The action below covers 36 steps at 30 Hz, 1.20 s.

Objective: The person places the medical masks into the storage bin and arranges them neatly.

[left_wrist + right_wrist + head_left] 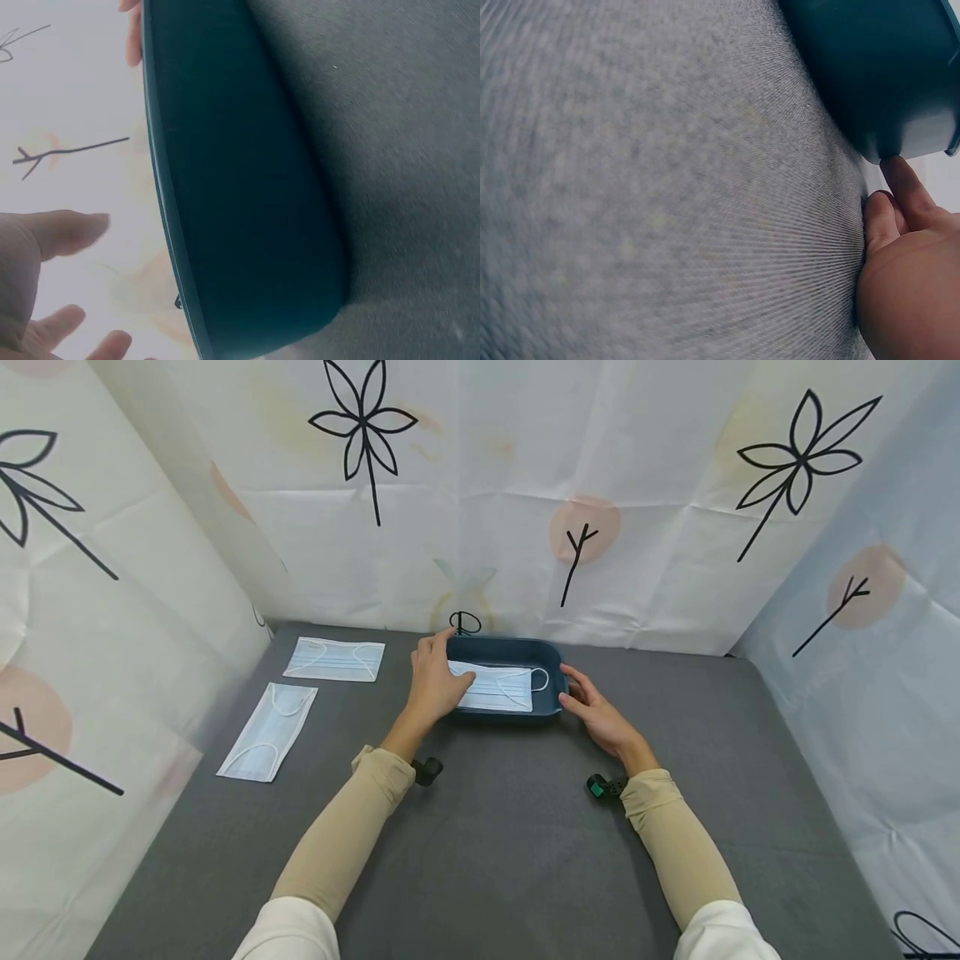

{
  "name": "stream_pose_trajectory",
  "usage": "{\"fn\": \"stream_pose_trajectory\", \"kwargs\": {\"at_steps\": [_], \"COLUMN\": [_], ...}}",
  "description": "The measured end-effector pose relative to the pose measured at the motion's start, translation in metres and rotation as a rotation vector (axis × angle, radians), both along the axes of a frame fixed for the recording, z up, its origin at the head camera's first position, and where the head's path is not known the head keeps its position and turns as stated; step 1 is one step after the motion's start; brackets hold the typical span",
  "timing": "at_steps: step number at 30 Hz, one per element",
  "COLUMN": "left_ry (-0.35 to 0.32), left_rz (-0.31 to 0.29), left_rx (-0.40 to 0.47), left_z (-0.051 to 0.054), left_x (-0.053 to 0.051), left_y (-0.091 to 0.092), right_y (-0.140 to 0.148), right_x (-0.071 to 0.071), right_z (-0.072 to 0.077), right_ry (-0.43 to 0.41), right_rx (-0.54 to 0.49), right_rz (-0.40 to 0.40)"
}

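In the head view, a dark blue tray (495, 647) stands near the back of the table. A light blue face mask (498, 688) with white ear loops lies in it. My left hand (437, 681) is over the tray's left end, thumb spread from the fingers, covering part of the mask's left side. The left wrist view shows this hand's thumb (71, 231) and fingers apart above the rim, with nothing pinched. My right hand (600, 714) touches the tray's right end with extended fingers; in the right wrist view one fingertip (891, 163) meets the outer wall.
Two more face masks lie left of the tray: one (335, 660) lengthwise near the back edge, another (267, 732) slanted closer to me. A grey cloth (510, 843) covers the table. Patterned white curtains (487, 527) stand behind and at both sides.
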<state>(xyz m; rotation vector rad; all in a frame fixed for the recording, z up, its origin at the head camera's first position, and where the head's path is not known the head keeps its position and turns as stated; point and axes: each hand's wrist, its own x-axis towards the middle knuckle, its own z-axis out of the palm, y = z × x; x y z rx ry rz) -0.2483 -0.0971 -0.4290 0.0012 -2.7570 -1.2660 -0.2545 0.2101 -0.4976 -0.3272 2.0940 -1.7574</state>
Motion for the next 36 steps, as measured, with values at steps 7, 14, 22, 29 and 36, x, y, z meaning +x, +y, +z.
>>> {"fn": "stream_pose_trajectory", "kwargs": {"at_steps": [7, 14, 22, 29, 36], "left_ry": [0.062, 0.082, 0.063, 0.033, 0.019], "left_rz": [-0.044, -0.065, -0.059, -0.021, -0.008], "left_rx": [-0.193, -0.361, -0.414, -0.452, -0.511], "left_z": [-0.004, -0.006, -0.012, -0.021, -0.016], "left_x": [0.004, 0.004, 0.002, -0.002, -0.009], "left_y": [-0.006, -0.015, -0.032, -0.053, -0.080], "right_y": [-0.001, 0.000, 0.002, 0.006, 0.002], "right_x": [-0.001, -0.001, 0.001, 0.003, -0.001], "right_z": [0.000, 0.002, 0.001, -0.004, -0.001], "right_ry": [-0.002, 0.003, 0.003, -0.023, -0.015], "right_rx": [0.000, 0.001, 0.006, 0.020, 0.003], "right_rz": [0.001, 0.010, 0.021, 0.005, 0.011]}}
